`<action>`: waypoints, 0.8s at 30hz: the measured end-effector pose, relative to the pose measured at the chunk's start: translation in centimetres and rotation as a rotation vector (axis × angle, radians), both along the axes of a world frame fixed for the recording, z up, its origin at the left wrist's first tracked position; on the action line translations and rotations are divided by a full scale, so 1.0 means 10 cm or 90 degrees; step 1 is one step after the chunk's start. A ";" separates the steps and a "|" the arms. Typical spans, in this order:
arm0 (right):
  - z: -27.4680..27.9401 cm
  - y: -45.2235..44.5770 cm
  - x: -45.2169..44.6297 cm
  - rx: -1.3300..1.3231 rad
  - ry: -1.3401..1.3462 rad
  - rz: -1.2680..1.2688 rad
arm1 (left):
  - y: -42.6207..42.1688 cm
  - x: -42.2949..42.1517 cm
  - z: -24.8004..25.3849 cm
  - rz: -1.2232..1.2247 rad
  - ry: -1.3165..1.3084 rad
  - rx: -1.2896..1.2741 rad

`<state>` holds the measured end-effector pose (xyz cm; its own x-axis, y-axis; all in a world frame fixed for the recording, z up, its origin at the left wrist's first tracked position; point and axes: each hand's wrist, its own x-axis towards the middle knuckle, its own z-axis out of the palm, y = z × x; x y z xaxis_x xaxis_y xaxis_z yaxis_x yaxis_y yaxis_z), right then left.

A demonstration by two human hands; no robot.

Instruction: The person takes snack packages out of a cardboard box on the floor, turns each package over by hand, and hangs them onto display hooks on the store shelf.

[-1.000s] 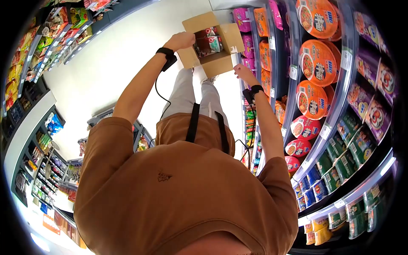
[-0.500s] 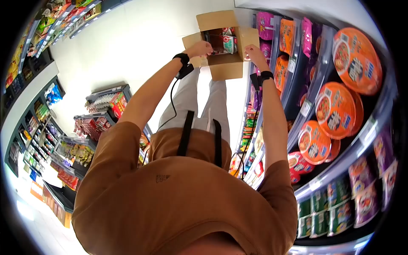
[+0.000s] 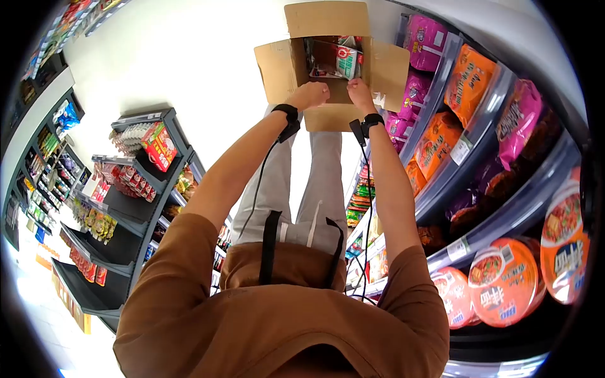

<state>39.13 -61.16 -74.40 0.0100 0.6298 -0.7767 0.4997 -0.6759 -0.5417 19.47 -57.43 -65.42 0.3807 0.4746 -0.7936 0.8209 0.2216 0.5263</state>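
Note:
An open cardboard box (image 3: 334, 118) stands at top centre with its flaps folded outward. Inside it lie packets, among them a green, white and red packet (image 3: 346, 61). My left hand (image 3: 310, 95) is closed over the near left part of the box opening. My right hand (image 3: 360, 96) is closed too, over the near right part, its fingertips by the lower end of that packet. The fingers are too small in view to tell what either hand holds. A black band with a cable is on each wrist.
Close on the right rises a shelf rack (image 3: 463, 247) with purple and orange noodle packs and round noodle bowls (image 3: 505, 281). A dark shelf unit (image 3: 120, 249) with hanging snack packets stands to the left. Pale floor (image 3: 189, 57) shows beyond it. My legs are just below the box.
Both hands have moved inward over the box, closer to each other. The box appears larger. The view has shifted, so the right rack looks nearer and more of the left shelf unit shows.

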 end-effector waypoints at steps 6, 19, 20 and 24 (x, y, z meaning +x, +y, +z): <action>-0.25 -0.05 -0.03 -0.007 -0.041 -0.003 | -0.12 -0.10 -0.35 0.067 0.040 -0.028; -1.05 -0.18 -0.14 -0.062 -0.058 -0.041 | 0.01 -0.29 -0.54 0.075 0.017 -0.007; -1.18 -0.25 -0.14 -0.052 -0.057 -0.027 | 0.03 -0.31 -0.56 0.072 0.020 -0.009; -1.15 -0.15 -0.14 -0.066 -0.034 -0.058 | 0.06 -0.33 -0.70 0.105 -0.011 -0.007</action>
